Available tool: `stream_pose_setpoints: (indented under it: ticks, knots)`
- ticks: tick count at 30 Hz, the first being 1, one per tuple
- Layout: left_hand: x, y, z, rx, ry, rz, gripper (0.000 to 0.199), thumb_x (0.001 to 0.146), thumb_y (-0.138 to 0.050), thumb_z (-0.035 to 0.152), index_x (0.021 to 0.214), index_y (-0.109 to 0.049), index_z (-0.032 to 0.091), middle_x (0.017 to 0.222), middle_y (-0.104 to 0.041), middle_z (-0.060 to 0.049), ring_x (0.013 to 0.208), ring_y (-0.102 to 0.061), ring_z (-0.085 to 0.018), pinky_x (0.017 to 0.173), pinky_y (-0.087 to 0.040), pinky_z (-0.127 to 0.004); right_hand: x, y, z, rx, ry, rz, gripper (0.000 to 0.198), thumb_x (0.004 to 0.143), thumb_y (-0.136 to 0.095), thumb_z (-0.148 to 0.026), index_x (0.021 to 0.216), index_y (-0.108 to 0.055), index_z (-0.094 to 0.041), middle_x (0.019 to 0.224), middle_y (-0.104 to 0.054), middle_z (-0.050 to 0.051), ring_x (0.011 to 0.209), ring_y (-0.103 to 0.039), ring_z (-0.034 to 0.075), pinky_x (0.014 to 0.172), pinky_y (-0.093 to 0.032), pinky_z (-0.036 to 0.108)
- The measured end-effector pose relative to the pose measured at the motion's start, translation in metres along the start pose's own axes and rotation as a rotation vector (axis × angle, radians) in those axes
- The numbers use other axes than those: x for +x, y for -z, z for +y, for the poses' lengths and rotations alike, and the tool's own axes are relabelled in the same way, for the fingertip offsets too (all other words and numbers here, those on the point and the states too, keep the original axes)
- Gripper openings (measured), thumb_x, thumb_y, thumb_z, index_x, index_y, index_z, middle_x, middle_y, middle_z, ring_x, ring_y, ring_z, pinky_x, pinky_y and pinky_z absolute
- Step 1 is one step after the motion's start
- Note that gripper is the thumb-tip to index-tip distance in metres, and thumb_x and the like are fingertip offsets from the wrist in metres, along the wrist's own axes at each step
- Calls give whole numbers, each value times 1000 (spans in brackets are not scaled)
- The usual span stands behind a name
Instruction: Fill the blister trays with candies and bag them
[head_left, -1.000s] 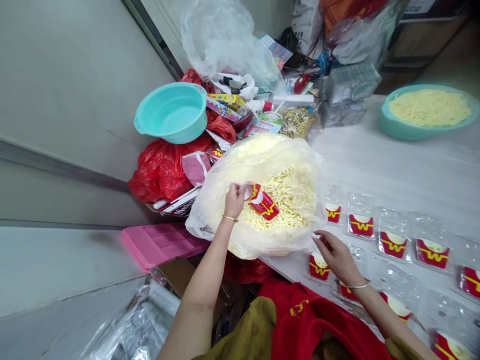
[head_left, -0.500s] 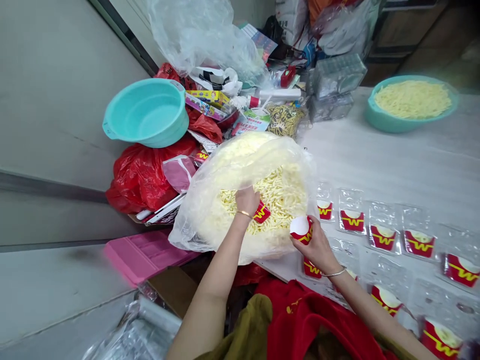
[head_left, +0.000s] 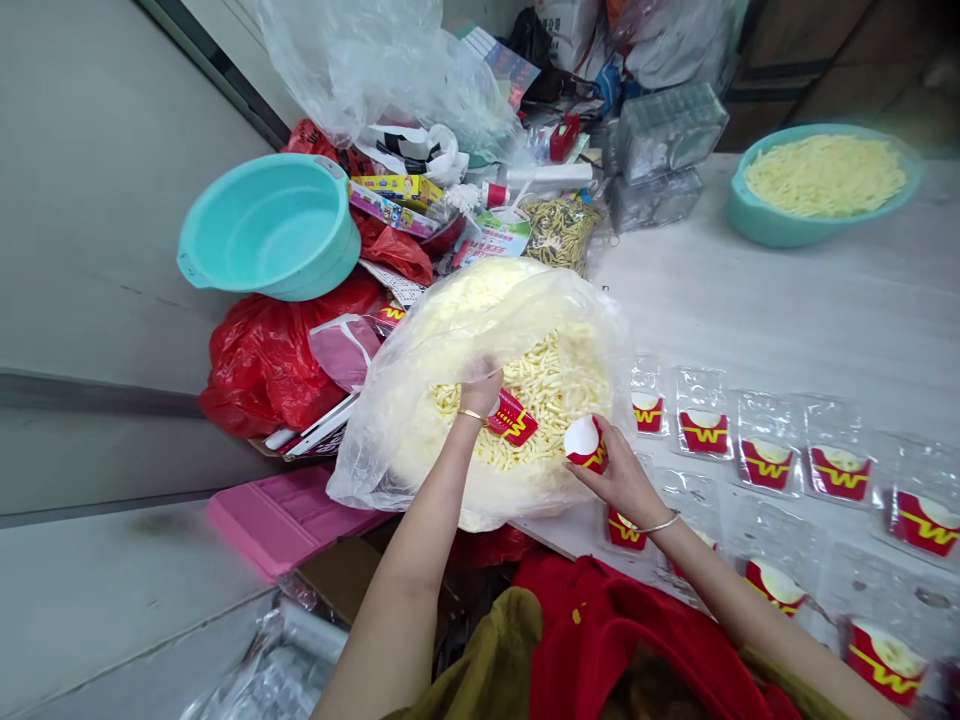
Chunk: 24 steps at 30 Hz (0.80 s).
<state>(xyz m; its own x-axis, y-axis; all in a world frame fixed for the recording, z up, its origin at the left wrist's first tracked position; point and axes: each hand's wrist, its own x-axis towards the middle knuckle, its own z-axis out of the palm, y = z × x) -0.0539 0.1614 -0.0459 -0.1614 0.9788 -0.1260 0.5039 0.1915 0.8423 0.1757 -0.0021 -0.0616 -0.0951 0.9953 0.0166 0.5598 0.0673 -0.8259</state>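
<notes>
A large clear plastic bag [head_left: 375, 440] stands open before me, full of pale yellow toy French fries [head_left: 559, 385]. My left hand [head_left: 482, 388] reaches into it; its fingers are hidden behind the plastic and blurred. Against that wrist, a red fry carton [head_left: 517, 425] with a yellow zigzag lies tilted on the fries. At the bag's right edge, my right hand [head_left: 619, 468] is closed around another red fry carton [head_left: 589, 448], its white inside facing up.
Rows of clear pouches with red cartons [head_left: 705, 432] lie on the white table [head_left: 675, 290] at right. A teal basin of fries [head_left: 787, 232] stands at the back right; an empty teal basin [head_left: 270, 230] sits on clutter at left.
My left hand has shifted slightly left and up, and more of the carton beside it shows. My right hand with its carton has moved a little left, nearer the fries.
</notes>
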Motion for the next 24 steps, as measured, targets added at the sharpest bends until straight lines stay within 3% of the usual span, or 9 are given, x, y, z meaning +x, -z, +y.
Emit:
stream_pose_setpoints:
  ticks: [6,12,15,18,20,24]
  knots:
    - [-9,-20,7,93,50,-79,12,65,-64,11,68,-55,19,80,-60,-4,94,-55,-23,85,-42,-30,2,-4,-7,-31,47,-40,80,79,-63,-45,143,-24,-18,128,-48,17,119,-48,31,99,-41,50]
    - [-20,-13,12,-93,66,-120,8,75,-56,24,76,-51,18,65,-51,3,61,-52,-11,60,-45,-22,5,2,-2,-47,39,0,80,78,-62,-49,142,-25,-18,126,-49,17,117,-49,32,97,-42,50]
    - [-32,-4,26,-289,90,-170,15,74,-58,29,77,-48,18,64,-48,5,54,-48,-7,53,-42,-19,14,2,-5,-79,34,21,79,78,-63,-50,140,-27,-18,124,-50,17,115,-50,32,96,-43,49]
    - [-50,1,44,-621,169,-344,22,68,-65,28,77,-48,18,66,-49,6,52,-48,-5,49,-39,-16,26,-3,-13,-109,40,30,77,78,-63,-48,140,-29,-16,124,-50,18,115,-49,33,96,-43,49]
    - [-62,0,51,-720,227,-455,24,67,-68,27,77,-48,18,66,-49,6,51,-48,-4,47,-37,-15,34,-8,-18,-103,54,45,78,78,-63,-47,140,-28,-14,125,-49,18,116,-48,33,96,-43,49]
    - [-80,-11,47,-570,166,-486,22,69,-68,27,76,-50,17,63,-49,6,49,-46,-4,47,-38,-17,41,-15,-28,-56,83,52,77,78,-64,-44,140,-26,-17,124,-49,16,115,-48,32,96,-43,49]
